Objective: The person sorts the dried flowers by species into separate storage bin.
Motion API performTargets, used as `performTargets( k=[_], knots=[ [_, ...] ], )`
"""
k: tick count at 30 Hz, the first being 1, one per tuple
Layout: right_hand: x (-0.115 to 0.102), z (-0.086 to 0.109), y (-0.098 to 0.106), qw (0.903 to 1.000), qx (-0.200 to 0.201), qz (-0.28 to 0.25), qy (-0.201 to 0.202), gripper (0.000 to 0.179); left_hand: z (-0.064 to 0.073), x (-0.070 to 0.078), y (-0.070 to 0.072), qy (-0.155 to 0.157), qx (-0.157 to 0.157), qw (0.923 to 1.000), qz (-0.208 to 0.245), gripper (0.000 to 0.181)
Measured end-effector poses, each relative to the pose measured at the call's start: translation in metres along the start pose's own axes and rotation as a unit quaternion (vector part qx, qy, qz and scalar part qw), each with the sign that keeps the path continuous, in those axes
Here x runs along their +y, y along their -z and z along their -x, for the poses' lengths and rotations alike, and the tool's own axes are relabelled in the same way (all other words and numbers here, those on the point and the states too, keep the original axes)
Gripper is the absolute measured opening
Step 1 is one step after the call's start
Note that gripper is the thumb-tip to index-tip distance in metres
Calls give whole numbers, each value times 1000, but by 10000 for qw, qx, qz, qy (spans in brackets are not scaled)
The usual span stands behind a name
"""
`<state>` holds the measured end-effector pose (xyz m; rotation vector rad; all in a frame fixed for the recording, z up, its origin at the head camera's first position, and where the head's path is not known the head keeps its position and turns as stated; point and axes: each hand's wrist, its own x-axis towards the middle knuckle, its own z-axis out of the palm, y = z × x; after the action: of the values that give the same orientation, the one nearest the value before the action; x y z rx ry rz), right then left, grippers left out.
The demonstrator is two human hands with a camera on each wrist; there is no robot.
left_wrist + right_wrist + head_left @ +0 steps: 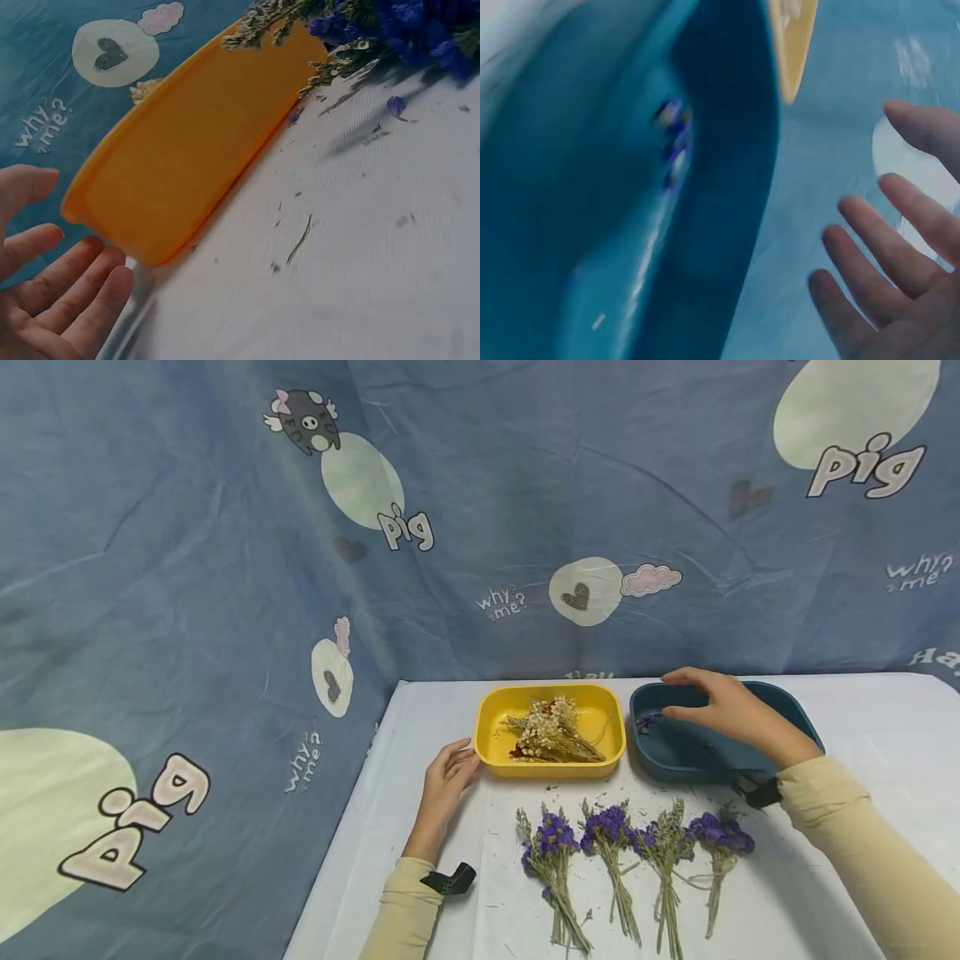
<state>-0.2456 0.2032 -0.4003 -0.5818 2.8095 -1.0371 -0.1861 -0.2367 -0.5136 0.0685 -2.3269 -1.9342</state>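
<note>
On the left, the creased blue cloth backdrop [480,460] was printed with "pig" in large pale letters [135,822]. A dark winged pig figure [306,422], another "pig" and "why me?" could be read farther along.

A white-covered tabletop [885,743] was spread below. The left hand [447,777], with a black band [450,879] at its wrist, was placed beside the left end of a yellow rounded rectangular tray [551,771]; its grip was relaxed, the fingers lightly bent, and whether the tray was touched could not be told. Dried cream-coloured flowers [551,731] were held in that tray, and "why me?" was printed above it.

In front of the trays, four dried bunches with purple blooms [611,831] were laid in a row, amid scattered plant crumbs.

Just right of the yellow tray, a dark teal rounded tray [682,774] was set, with purple scraps [647,722] at its left end. Part of it was blocked from view by the right hand [716,702], which was held above it, the grip spread, thumb apart from fingers.

At the far right, "pig" and "why me?" were repeated.
</note>
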Motion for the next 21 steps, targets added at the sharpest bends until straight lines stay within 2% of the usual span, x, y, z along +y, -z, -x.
performTargets(
  k=[5,12,14,16,19,21],
  knots=[
    [37,36,13,9955,672,96,-656,74,18,4,9,113,47,9995,-283,36],
    [84,80,9,9749,1754,-259,-1348,86,62,15,4,118,-554,9950,-826,19],
    [94,89,3,9701,1869,-581,-1439,90,75,20,-2,183,-766,9909,-1089,19],
    [102,97,-4,9660,1879,-1008,-1462,93,89,26,-9,241,-983,9853,-1375,27],
    [111,107,-13,9598,1726,-1613,-1514,97,108,32,-23,407,-1343,9748,-1734,43],
    [116,112,-18,9566,1590,-1864,-1575,95,119,35,-33,505,-1566,9682,-1884,46]
  ],
)
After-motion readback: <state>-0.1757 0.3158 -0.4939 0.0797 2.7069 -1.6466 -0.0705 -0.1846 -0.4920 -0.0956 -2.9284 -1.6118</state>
